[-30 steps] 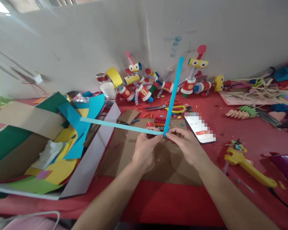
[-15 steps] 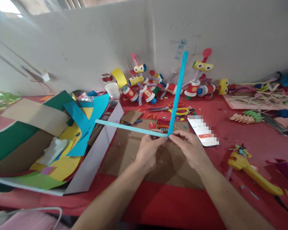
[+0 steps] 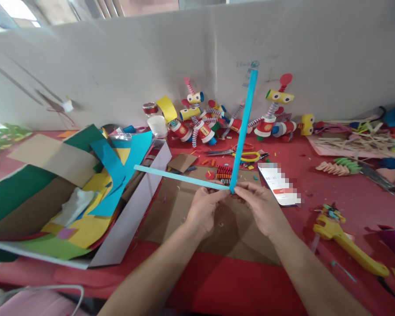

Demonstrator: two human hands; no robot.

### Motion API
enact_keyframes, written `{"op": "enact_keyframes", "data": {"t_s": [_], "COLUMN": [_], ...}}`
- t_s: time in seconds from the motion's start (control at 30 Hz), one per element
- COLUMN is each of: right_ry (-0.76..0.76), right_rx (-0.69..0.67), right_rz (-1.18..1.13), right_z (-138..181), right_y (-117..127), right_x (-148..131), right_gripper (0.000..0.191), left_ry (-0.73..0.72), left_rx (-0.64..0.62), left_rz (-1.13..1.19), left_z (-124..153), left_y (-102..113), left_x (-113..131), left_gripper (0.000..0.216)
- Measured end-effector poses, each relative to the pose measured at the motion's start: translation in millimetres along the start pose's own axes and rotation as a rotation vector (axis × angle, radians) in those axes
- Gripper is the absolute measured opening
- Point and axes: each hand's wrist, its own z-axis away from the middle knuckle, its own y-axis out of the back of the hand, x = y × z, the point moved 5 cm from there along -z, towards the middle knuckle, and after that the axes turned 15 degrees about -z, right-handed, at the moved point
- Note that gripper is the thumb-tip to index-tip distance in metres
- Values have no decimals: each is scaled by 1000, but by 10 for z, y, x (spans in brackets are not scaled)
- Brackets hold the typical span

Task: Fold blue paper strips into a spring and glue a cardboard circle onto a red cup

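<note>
Two blue paper strips meet at a corner between my fingertips, roughly at a right angle. The light blue strip (image 3: 177,176) points left and the brighter blue strip (image 3: 245,125) stands up and away from me. My left hand (image 3: 204,208) pinches the joined corner from the left. From the right, my right hand (image 3: 258,204) is closed on the same corner, its thumb and fingertips close to the left ones. Below both hands lies a brown cardboard sheet (image 3: 171,215). Just beyond them are folded red and orange paper springs (image 3: 224,171).
On the left stands a box (image 3: 131,219) of coloured paper. Scissors (image 3: 246,154) and several paper-cup figures (image 3: 266,125) are farther back. A phone (image 3: 276,184) and a yellow glue gun (image 3: 349,245) lie right, with paper strips (image 3: 358,142) beyond.
The view has shifted slightly, so the background sits a little lower and to the right. Both hands keep their pinch at the corner of the strips, with hardly any movement.
</note>
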Motion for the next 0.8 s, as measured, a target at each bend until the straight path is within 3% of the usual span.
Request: {"op": "enact_keyframes", "data": {"t_s": [0.13,0.3,0.8], "right_ry": [56,5,-128], "right_rx": [1,20,-53], "right_rz": [127,27,-110], "right_z": [19,-12,-50], "right_y": [1,47,3], "right_x": [3,-2,45], "right_gripper": [16,15,16], "left_ry": [-77,-154,126], "left_rx": [-12,-81,-165], "left_rz": [-19,-75,160], "left_z": [73,82,-104], "left_y": [-42,-65,-33], "left_x": [75,147,-195], "left_gripper": [17,14,12]}}
